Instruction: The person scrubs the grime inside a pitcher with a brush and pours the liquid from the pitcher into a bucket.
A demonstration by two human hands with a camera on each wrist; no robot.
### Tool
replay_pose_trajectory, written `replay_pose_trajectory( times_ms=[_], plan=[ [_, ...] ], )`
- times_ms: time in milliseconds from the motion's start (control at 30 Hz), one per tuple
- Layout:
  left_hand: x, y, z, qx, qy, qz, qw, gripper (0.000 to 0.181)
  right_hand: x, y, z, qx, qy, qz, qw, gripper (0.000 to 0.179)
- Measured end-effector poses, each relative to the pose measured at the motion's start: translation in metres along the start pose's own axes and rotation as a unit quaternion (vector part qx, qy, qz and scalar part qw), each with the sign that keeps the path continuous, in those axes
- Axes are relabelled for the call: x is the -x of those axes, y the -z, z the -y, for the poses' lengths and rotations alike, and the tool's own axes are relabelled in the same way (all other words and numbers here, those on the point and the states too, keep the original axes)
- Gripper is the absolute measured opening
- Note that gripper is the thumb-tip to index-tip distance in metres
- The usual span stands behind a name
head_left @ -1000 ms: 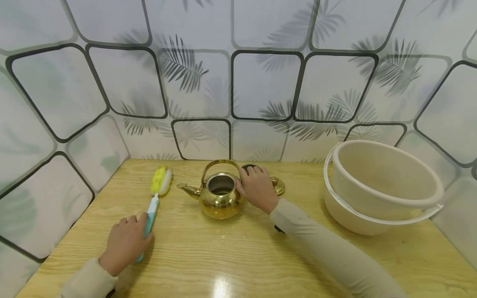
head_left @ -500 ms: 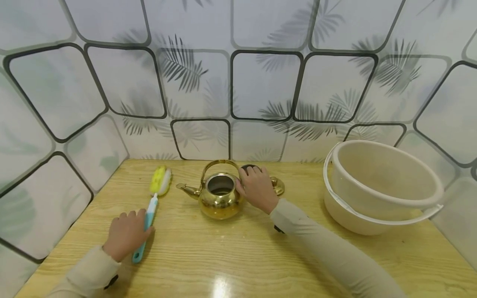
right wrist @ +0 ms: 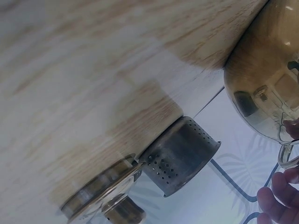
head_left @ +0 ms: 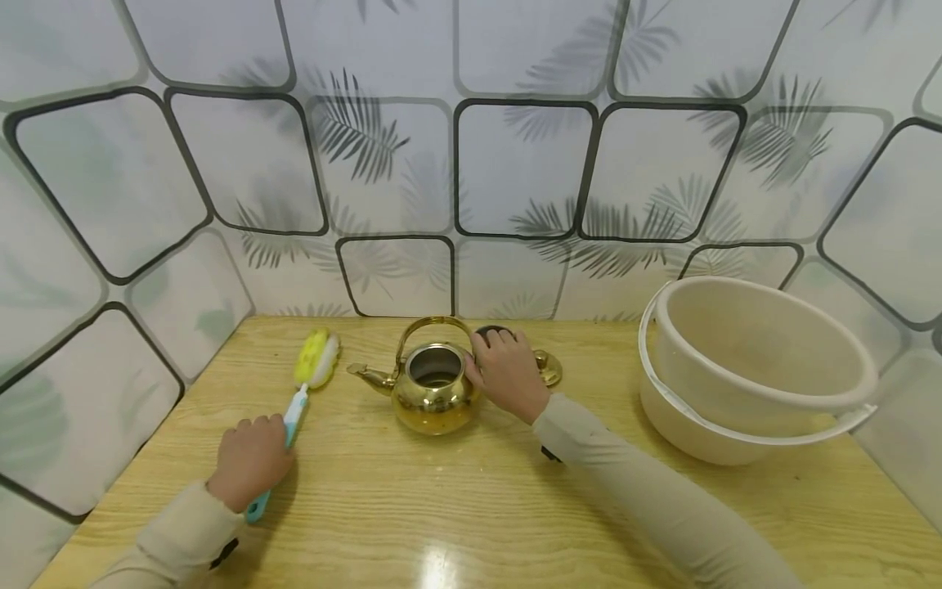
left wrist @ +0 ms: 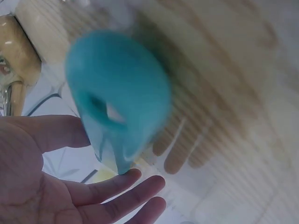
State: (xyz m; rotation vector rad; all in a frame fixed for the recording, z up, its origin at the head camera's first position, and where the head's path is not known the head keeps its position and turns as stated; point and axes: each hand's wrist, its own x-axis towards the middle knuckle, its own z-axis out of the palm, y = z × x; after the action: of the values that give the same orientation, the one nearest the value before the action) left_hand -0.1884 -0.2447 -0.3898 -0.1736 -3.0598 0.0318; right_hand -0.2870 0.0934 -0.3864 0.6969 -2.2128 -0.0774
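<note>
Left hand (head_left: 253,460) is nearest me, clamped on the handle of a blue-and-white brush (head_left: 296,409); the left wrist view gives me the thumb on one side of the handle's looped end and a fingertip on the other. The brush lies along the left of the wooden table (head_left: 441,507), its yellow-and-white head pointing away. Farther in, I log the right hand (head_left: 508,372) gripping the base of the hoop handle on a brass-coloured kettle (head_left: 434,409), fingers curled. The kettle stands upright, uncovered, spout to the left. Just right of that hand is a brass-coloured lid (head_left: 549,368), knob up. Beside the lid, a perforated metal strainer (right wrist: 180,156) sits near the kettle; I cannot tell whether it touches the lid. Well apart on the right stands a cream bucket (head_left: 692,435), white bail lowered. Behind everything: leaf-patterned wall (head_left: 526,172).
</note>
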Motion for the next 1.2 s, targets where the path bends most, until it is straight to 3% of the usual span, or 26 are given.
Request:
replay_pose_trajectory(
  times_ms=[400, 667, 1067, 1200],
  plan=[
    [-0.004, 0.003, 0.022, 0.036, 0.036, 0.035, 0.9981, 0.011, -0.001, -0.001, 0.000, -0.005, 0.002, -0.005, 1.0000, 0.027],
    [-0.004, 0.012, 0.034, 0.070, 0.054, 0.018, 0.9959, 0.007, -0.002, 0.000, 0.000, -0.008, 0.003, -0.004, 1.0000, 0.028],
    [-0.006, 0.011, 0.043, 0.059, 0.065, -0.034, 0.9955, 0.010, 0.000, 0.000, 0.000, -0.014, 0.004, -0.008, 0.9999, 0.025],
    [-0.009, 0.011, 0.044, 0.044, 0.067, -0.079, 0.9936, 0.010, 0.001, 0.001, 0.000, -0.017, 0.004, -0.014, 0.9998, 0.023]
  ],
)
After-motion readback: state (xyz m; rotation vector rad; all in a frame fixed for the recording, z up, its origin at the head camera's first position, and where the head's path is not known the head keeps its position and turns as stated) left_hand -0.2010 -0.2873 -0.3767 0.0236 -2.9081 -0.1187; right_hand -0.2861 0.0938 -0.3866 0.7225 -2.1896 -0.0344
